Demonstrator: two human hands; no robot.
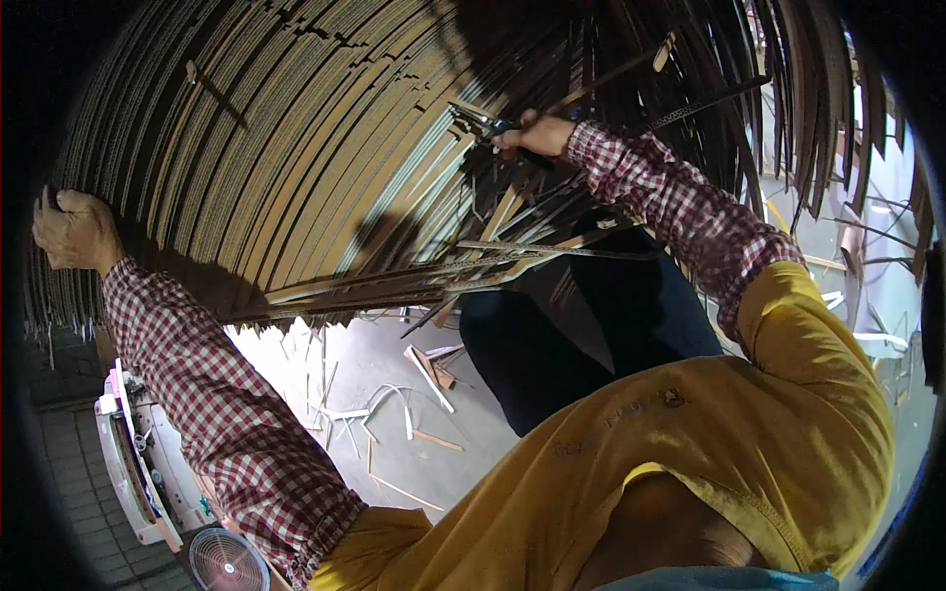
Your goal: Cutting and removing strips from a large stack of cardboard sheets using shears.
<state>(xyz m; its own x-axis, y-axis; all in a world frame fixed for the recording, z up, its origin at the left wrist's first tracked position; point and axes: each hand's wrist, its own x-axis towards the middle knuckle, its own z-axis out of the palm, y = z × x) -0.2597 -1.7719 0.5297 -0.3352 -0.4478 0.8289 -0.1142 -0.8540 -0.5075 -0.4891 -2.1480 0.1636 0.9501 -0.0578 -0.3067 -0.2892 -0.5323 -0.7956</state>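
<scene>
A wide stack of cardboard sheets (pixel 325 148) stands on edge before me, its brown corrugated edges facing up. My right hand (pixel 532 136) is closed round the dark handles of metal pliers (pixel 481 120), whose jaws point left over the pale part of the stack. My left hand (pixel 77 231) rests against the stack's far left end with its fingers curled in; whatever may be in them is hidden. Loose cardboard strips (pixel 493 258) lie across the near edge of the stack, in front of my knees.
Cut strips and scraps (pixel 429 379) litter the pale floor (pixel 394 340). More cardboard strips hang at the right. A round fan (pixel 229 559) stands at the lower left, beside a white case-like object (pixel 163 463) holding small items. My dark-clothed legs (pixel 527 355) are close to the stack.
</scene>
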